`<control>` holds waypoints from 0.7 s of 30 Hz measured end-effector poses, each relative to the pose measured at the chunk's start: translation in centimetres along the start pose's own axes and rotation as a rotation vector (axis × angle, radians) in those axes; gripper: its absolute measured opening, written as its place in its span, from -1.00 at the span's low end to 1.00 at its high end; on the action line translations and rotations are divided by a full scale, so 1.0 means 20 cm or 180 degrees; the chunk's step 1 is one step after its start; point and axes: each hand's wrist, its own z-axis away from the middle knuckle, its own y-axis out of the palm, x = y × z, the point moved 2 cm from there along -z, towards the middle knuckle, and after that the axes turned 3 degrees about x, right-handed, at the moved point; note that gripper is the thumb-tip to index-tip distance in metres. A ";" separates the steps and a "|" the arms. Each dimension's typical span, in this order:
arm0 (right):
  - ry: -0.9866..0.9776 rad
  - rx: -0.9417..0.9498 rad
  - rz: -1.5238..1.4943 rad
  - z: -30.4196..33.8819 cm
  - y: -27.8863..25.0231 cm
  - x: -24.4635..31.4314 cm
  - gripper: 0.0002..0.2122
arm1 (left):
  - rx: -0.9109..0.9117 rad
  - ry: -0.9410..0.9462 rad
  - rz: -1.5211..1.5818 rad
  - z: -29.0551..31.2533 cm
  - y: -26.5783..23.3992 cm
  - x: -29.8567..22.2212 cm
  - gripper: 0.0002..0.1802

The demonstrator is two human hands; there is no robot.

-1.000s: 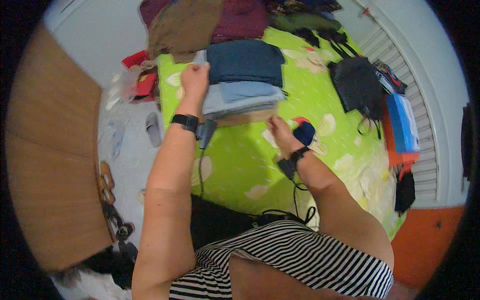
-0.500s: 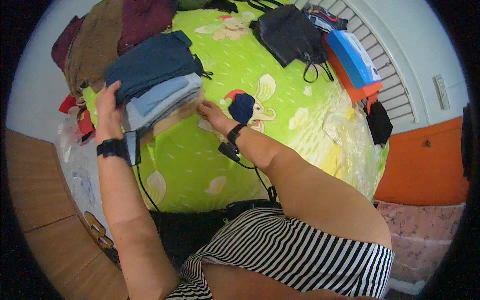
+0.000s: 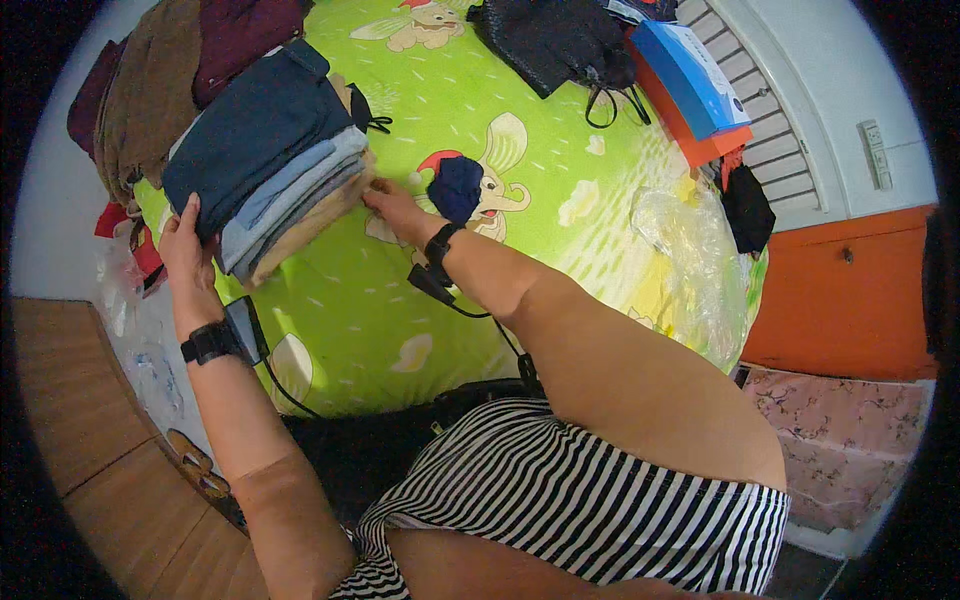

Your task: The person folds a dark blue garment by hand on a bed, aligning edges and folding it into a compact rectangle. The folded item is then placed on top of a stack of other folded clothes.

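A stack of folded clothes lies on the green bed, with dark blue trousers (image 3: pixel 255 125) on top. Beneath them show a light blue folded garment (image 3: pixel 290 190), a grey layer and a tan garment (image 3: pixel 310 225) at the bottom. My left hand (image 3: pixel 188 250) grips the stack's left end, its fingertips against the dark blue trousers. At the right end, my right hand (image 3: pixel 398 212) has its fingers closed at the edge of the tan garment; the fingertips are partly hidden. A crumpled navy cloth (image 3: pixel 456 190) lies just beyond my right wrist.
Brown and maroon clothes (image 3: pixel 150 90) are heaped at the far left. A black bag (image 3: pixel 550 45) lies at the back, beside a blue and white box (image 3: pixel 690 80) on an orange one. Clear plastic wrapping (image 3: pixel 690 260) covers the bed's right side. Cables hang from both wrist straps.
The view has shifted, moving the scene up and left. The stack has turned slightly between my hands, its left end coming nearer, and its layers look more even. Both hands stay at its ends.
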 end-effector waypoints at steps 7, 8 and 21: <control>-0.0932 0.0467 0.0952 -0.04 -0.01 -0.03 -0.66 | -0.0291 0.0490 0.0480 0.17 -0.18 -0.02 -0.61; -0.0529 0.0308 0.0369 -0.03 -0.02 -0.04 -0.64 | -0.0243 0.0510 0.0568 0.22 -0.20 -0.06 -0.63; 0.0525 0.0255 0.0546 0.23 0.07 0.23 -0.34 | 0.1678 0.2890 0.0108 1.61 -0.01 -0.78 -0.58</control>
